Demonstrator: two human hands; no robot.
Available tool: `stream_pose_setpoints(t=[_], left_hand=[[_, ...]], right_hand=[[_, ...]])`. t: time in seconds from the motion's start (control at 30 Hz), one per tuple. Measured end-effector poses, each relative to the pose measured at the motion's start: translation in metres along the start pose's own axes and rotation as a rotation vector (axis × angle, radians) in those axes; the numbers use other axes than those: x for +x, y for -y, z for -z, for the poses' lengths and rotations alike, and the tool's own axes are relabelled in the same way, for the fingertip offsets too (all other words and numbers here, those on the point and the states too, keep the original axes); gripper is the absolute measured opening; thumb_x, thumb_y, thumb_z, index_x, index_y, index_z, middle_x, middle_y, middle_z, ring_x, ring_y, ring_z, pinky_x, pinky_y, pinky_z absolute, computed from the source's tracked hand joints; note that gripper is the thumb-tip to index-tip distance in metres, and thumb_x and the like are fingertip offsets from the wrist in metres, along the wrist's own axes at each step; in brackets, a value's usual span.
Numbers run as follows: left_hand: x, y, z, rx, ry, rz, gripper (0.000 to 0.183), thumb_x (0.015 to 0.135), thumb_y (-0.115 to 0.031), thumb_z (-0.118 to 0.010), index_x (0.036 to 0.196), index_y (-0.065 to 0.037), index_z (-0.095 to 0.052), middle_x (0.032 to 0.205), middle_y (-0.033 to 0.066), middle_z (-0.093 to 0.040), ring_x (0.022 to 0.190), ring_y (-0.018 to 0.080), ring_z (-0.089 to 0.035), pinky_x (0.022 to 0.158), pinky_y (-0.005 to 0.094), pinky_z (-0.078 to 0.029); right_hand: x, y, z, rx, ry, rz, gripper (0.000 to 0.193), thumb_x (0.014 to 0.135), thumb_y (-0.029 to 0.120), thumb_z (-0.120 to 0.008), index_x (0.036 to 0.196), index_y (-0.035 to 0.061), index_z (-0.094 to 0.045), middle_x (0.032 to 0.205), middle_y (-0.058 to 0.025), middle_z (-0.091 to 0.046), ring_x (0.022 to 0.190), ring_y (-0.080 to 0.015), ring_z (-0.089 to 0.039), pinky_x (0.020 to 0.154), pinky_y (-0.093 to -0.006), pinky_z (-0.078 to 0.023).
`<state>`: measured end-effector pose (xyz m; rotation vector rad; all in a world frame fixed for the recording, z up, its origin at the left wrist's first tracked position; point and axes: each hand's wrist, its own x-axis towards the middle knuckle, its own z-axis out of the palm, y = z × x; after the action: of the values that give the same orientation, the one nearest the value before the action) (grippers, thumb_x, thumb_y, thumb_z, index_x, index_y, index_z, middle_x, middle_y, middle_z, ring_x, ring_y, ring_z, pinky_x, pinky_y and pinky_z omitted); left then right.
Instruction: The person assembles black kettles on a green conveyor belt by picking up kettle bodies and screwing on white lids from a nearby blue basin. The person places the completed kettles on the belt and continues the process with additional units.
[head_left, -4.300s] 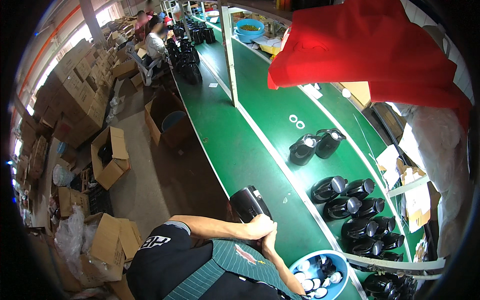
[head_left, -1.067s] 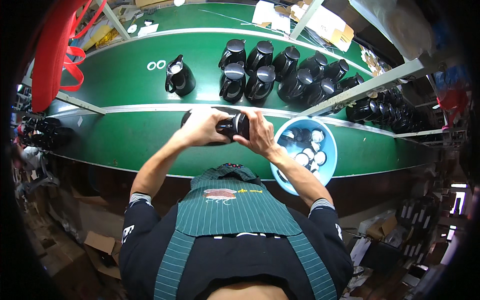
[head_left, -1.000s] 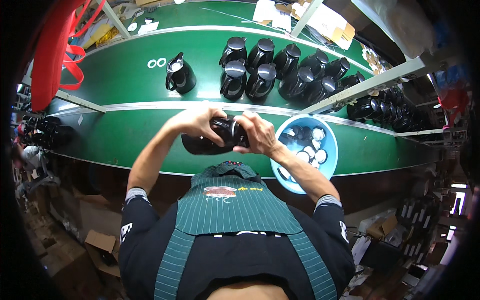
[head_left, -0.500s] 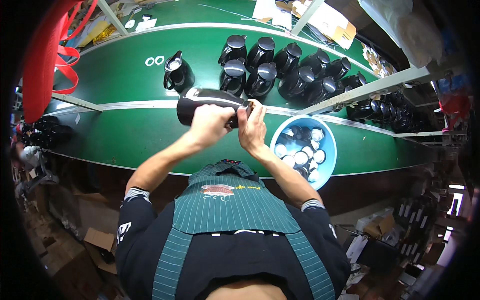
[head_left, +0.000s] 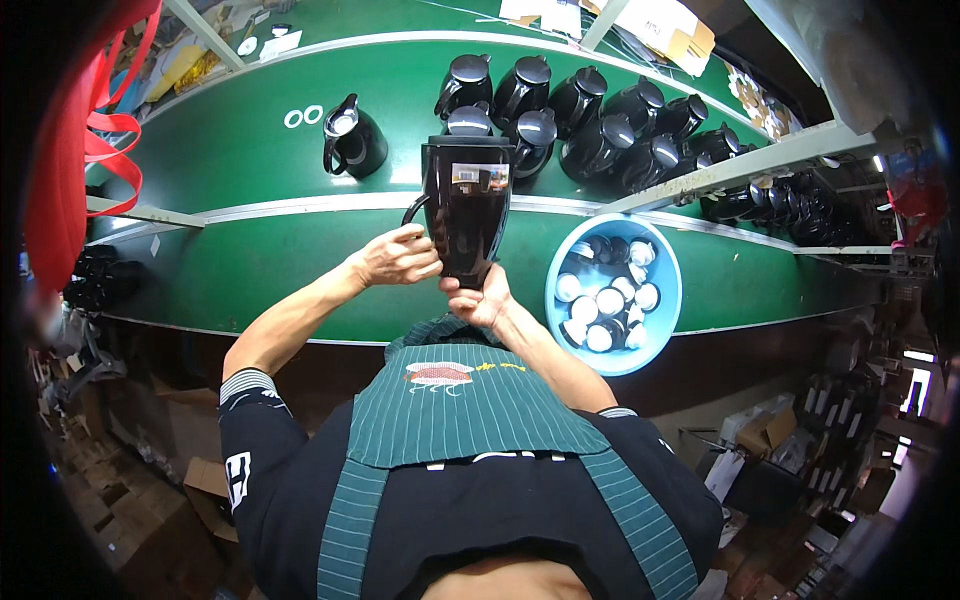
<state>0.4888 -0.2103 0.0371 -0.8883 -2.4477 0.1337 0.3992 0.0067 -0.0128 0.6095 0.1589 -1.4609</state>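
Above the front of the bench I hold a black thermos jug [head_left: 468,215] in front of me. Its broad end is turned away from me and its narrow end toward me. A small coloured label shows on its side, and its handle sticks out to the left. My right hand [head_left: 484,298] is wrapped round the narrow end from below. My left hand [head_left: 400,257] is closed at the jug's left side, by the lower end of the handle. A single black jug without a lid [head_left: 362,150] stands on the bench to the left, its mouth pale inside.
Several lidded black jugs [head_left: 597,143] stand grouped at the back right. A light blue tub [head_left: 668,318] of white and black round parts sits right of my hands. Two white rings [head_left: 303,117] lie at the back left. Metal rails cross the green bench [head_left: 270,265]; red straps [head_left: 115,125] hang left.
The jug has swung from lying sideways to pointing away from me, its label now showing. My right hand has shifted under its narrow end, and my left hand has moved down toward me.
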Motion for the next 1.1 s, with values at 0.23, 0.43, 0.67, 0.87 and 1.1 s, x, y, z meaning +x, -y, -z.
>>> stream_pose_setpoints(t=[0.23, 0.43, 0.67, 0.87, 1.1], left_hand=[[0.008, 0.039, 0.007, 0.009, -0.053, 0.154, 0.009, 0.073, -0.022, -0.068, 0.077, -0.016, -0.062, 0.075, -0.0043, -0.054, 0.073, 0.0127, -0.056, 0.077, 0.0328, -0.05], [0.032, 0.141, -0.011, -0.091, -0.418, 0.842, 0.022, 0.077, -0.017, -0.082, 0.075, -0.007, -0.062, 0.068, 0.0011, -0.058, 0.064, 0.0161, -0.056, 0.066, 0.0343, -0.044], [-0.006, 0.27, -0.155, -0.573, -0.842, 1.542, 0.041, 0.089, -0.04, -0.08, 0.098, -0.001, -0.073, 0.084, 0.0157, -0.07, 0.079, 0.025, -0.066, 0.075, 0.0392, -0.05], [-0.071, 0.245, -0.259, -0.964, -0.645, 1.667, 0.048, 0.096, -0.043, -0.07, 0.111, 0.003, -0.069, 0.101, 0.019, -0.072, 0.093, 0.032, -0.067, 0.086, 0.0418, -0.051], [-0.021, 0.144, -0.113, 0.079, -0.459, 1.319, 0.052, 0.082, -0.023, -0.082, 0.124, -0.001, -0.062, 0.12, 0.0169, -0.065, 0.11, 0.0354, -0.064, 0.103, 0.0457, -0.049]], right_hand=[[-0.016, -0.006, -0.052, -0.091, 0.134, 0.102, 0.056, 0.107, 0.055, -0.036, 0.122, 0.005, -0.057, 0.085, -0.0061, -0.046, 0.052, -0.0126, -0.035, 0.053, -0.0282, -0.037], [-0.074, 0.076, 0.021, -1.055, -0.591, 1.256, 0.055, 0.111, 0.048, -0.045, 0.136, 0.0005, -0.056, 0.091, -0.0108, -0.069, 0.072, -0.0211, -0.067, 0.071, -0.0355, -0.056], [-0.136, 0.112, 0.182, -1.902, -1.594, 0.605, 0.086, 0.083, 0.033, -0.081, 0.151, 0.0002, -0.039, 0.138, -0.0391, -0.049, 0.136, -0.0494, -0.045, 0.115, -0.0515, -0.039], [-0.115, 0.114, 0.17, -1.974, -1.477, 0.426, 0.088, 0.079, 0.02, -0.078, 0.156, 0.0147, -0.035, 0.137, -0.0399, -0.046, 0.122, -0.0527, -0.059, 0.106, -0.0519, -0.049], [-0.102, 0.115, 0.172, -2.298, -1.525, 0.715, 0.026, 0.094, 0.0, -0.048, 0.115, -0.0004, -0.062, 0.108, -0.0286, -0.064, 0.101, -0.0449, -0.064, 0.088, -0.0522, -0.054]])
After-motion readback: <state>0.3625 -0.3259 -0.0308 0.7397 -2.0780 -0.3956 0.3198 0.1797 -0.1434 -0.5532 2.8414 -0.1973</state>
